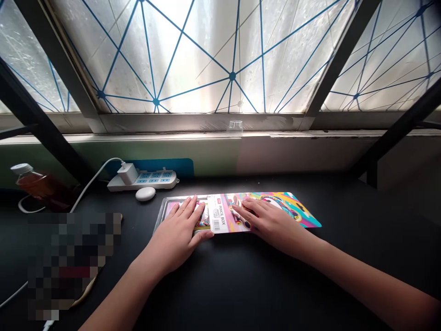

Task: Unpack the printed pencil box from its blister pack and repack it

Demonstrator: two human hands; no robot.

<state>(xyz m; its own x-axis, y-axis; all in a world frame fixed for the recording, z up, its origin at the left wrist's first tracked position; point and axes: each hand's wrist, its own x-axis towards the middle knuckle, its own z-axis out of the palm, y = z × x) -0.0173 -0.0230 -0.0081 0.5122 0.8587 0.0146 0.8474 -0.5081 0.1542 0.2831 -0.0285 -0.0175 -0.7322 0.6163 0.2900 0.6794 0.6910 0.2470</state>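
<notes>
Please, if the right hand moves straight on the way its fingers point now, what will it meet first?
Probably the left hand, whose fingers rest on the clear plastic tray; the right hand already lies on the pencil box card.

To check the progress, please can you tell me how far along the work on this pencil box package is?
Done: the printed card lies partly off the clear plastic tray. In hand: the left hand presses on the tray, and the right hand rests on the card. Left: the pencil box remains inside the tray.
</notes>
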